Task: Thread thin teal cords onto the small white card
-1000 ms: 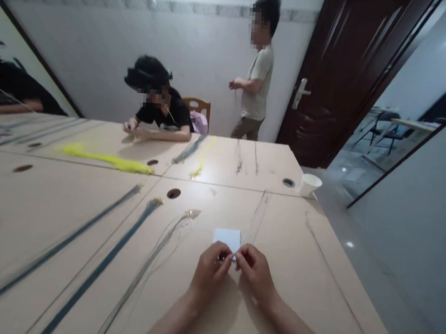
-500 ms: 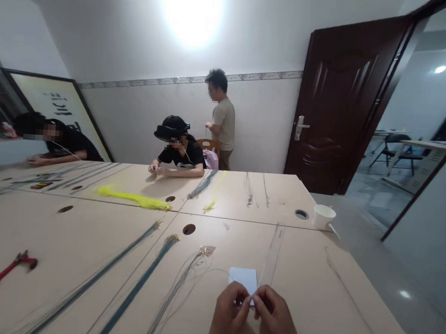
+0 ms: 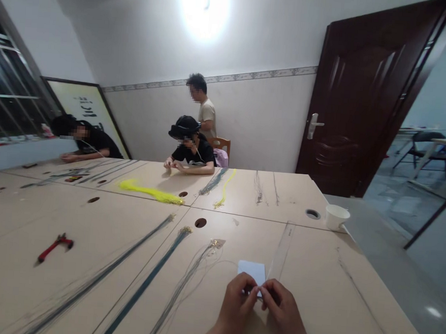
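Note:
My left hand and my right hand meet at the near side of the table, thumbs and fingertips pinched together. A thin grey cord arcs from the loose cord bundle toward them, and they seem to hold its end; the fingers hide most of it. Just beyond the fingertips lies a small white card, partly covered by my left hand. A clear ruler stretches away behind my right hand. Gold-coloured ends and a small clear bag top the loose bundle.
Two dark cord bundles lie further left, with red-handled pliers beyond. Yellow cords are across the table. A white cup stands near the right edge; a single cord lies below it. Two people sit opposite; another stands behind.
The view has swung left, so the table's things appear further right. My hands stay pinched together in front of the card. The standing person has moved left, behind the seated person.

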`<state>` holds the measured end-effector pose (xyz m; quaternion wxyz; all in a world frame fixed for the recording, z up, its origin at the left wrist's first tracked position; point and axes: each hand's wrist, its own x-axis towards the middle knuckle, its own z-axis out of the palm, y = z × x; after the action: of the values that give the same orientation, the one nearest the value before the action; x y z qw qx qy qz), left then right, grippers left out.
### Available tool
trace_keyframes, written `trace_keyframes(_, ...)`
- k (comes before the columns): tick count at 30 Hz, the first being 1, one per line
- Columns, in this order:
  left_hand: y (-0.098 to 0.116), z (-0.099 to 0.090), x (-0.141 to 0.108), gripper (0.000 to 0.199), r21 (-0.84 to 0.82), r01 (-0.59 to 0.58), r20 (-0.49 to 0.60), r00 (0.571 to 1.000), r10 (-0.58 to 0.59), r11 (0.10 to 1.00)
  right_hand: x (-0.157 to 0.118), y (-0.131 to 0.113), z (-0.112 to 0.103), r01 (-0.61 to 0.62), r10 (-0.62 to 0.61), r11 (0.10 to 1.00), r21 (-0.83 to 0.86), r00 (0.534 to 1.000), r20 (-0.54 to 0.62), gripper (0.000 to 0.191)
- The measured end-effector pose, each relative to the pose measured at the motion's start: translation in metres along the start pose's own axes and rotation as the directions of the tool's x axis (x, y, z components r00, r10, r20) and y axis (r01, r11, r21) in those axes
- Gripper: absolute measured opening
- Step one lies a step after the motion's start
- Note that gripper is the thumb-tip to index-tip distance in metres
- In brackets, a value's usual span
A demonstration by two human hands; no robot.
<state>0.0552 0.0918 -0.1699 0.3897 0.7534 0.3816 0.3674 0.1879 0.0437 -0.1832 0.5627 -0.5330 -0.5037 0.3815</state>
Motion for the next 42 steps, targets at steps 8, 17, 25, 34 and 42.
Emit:
trace_keyframes(8, -0.003, 0.006, -0.007, 0.017, -0.01, 0.035, -0.017, 0.999, -0.035, 0.999, -0.005, 0.001, -0.005, -0.044, 0.047, 0.998, -0.053, 0.998, 0.052, 0.034)
trace_keyframes(17, -0.009, 0.007, -0.004, 0.023, -0.036, 0.058, 0.008, 0.998, -0.058, 0.998, 0.0, 0.018, -0.002, -0.071, 0.071, 0.997, -0.012, 0.997, 0.003, 0.036)
trace_keyframes(25, -0.009, 0.005, -0.001, 0.025, -0.016, 0.02, 0.022, 1.0, -0.02, 1.0, -0.001, 0.019, 0.006, -0.065, 0.066, 0.998, 0.004, 0.994, -0.085, 0.039)
trace_keyframes(34, -0.001, 0.004, 0.002, 0.022, -0.025, 0.01, 0.02, 1.0, -0.009, 1.0, -0.002, 0.006, -0.005, -0.061, 0.062, 0.996, -0.071, 0.998, 0.013, 0.028)
trace_keyframes(42, 0.009, 0.005, 0.011, 0.017, -0.062, -0.025, 0.067, 0.997, 0.029, 0.998, 0.002, -0.013, -0.018, -0.002, -0.001, 0.99, -0.14, 1.0, -0.018, 0.019)
